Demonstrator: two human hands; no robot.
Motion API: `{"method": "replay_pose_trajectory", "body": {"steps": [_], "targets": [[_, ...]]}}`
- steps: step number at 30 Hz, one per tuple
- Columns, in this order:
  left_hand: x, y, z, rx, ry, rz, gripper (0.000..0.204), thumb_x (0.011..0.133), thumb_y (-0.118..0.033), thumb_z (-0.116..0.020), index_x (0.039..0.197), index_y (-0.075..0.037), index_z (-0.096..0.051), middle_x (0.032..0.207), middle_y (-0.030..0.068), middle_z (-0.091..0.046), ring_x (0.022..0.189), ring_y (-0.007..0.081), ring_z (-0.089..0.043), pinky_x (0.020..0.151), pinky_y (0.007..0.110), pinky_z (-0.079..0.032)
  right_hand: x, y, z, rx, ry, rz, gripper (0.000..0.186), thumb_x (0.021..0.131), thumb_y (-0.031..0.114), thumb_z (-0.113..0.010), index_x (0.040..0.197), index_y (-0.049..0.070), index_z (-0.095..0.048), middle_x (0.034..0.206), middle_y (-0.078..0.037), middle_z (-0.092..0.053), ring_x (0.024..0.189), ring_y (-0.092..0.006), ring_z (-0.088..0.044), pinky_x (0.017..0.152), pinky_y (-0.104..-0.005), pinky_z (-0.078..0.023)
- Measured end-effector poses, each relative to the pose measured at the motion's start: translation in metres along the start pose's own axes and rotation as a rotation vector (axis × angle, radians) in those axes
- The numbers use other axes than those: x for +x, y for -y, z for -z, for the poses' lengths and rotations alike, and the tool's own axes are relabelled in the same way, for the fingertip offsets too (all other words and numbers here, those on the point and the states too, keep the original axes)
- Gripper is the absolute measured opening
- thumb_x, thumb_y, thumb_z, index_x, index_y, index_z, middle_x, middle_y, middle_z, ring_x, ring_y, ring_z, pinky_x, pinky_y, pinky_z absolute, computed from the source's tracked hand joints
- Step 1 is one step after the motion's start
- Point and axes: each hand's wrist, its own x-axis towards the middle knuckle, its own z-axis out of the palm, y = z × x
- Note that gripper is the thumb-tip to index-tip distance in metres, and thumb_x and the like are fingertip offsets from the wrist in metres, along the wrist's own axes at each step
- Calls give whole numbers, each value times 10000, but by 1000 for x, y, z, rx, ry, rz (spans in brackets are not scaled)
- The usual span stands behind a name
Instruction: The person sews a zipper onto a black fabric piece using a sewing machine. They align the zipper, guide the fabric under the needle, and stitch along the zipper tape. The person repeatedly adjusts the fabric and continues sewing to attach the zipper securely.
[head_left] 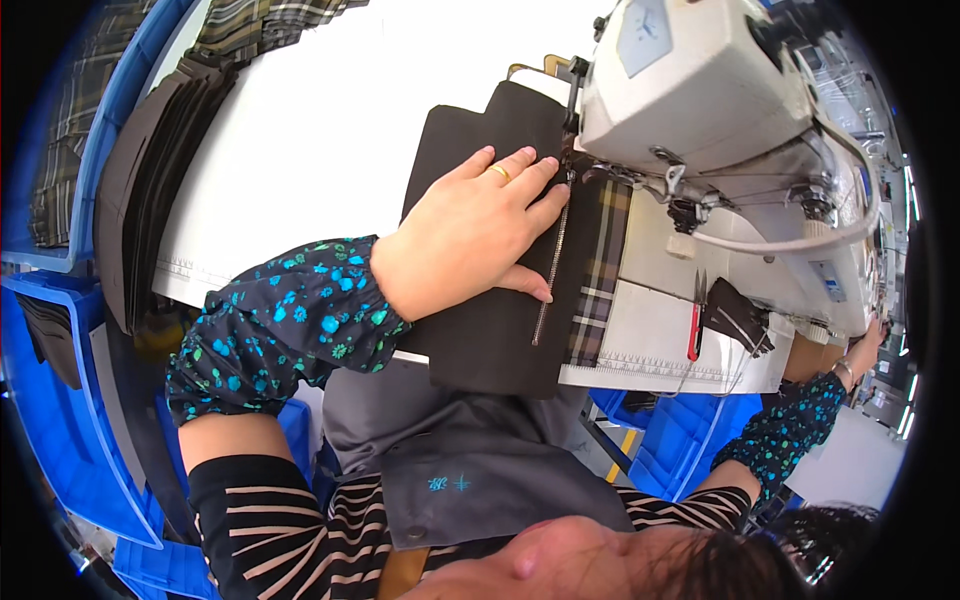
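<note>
My left hand [470,235] lies spread on a dark brown fabric panel [485,350], its fingertips close to the sewing machine's needle area. A metal-toothed zipper [545,305] runs along the panel just right of my thumb. Plaid cloth [600,265] shows beyond the panel's right edge. The white sewing machine [690,95] stands over the far end of the zipper. Far off to the right, my right hand [868,348] is at the outer end of the machine. Its fingers are small and partly hidden, so I cannot make out their grip.
Red-handled scissors [694,330] lie beside a small dark zippered piece [738,315] on the white table [330,130]. A stack of dark fabric panels [150,180] hangs over the table's left side. Blue bins [75,400] with cloth stand at left; another blue bin [690,440] sits below the table.
</note>
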Motion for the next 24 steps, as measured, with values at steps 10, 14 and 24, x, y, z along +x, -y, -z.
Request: {"method": "replay_pose_trajectory", "body": {"steps": [10, 14, 24], "targets": [[0, -2, -4, 23, -14, 19, 876, 751, -600, -783, 1406, -50, -597, 1457, 136, -580, 1391, 319, -536, 1152, 468, -455, -50, 20, -12, -162, -90, 179, 601, 1045, 489, -571, 1404, 16, -659, 1322, -137, -703, 1161, -217, -657, 995, -330, -504], [1, -3, -7, 45, -24, 17, 880, 759, -607, -773, 1409, -40, -596, 1456, 139, -582, 1391, 317, -534, 1155, 464, -453, -55, 6, -7, -156, -69, 169, 611, 1080, 542, -483, 1495, 106, -594, 1356, -125, -673, 1195, -251, -643, 930, -367, -543], [2, -2, -2, 29, 26, 19, 887, 767, -606, -771, 1414, -26, -593, 1468, 149, -576, 1402, 318, -520, 1165, 466, -441, -93, 4, -29, -19, -178, 151, 619, 1069, 488, -531, 1349, -52, -649, 1206, -121, -718, 993, -239, -690, 804, -347, -556]]}}
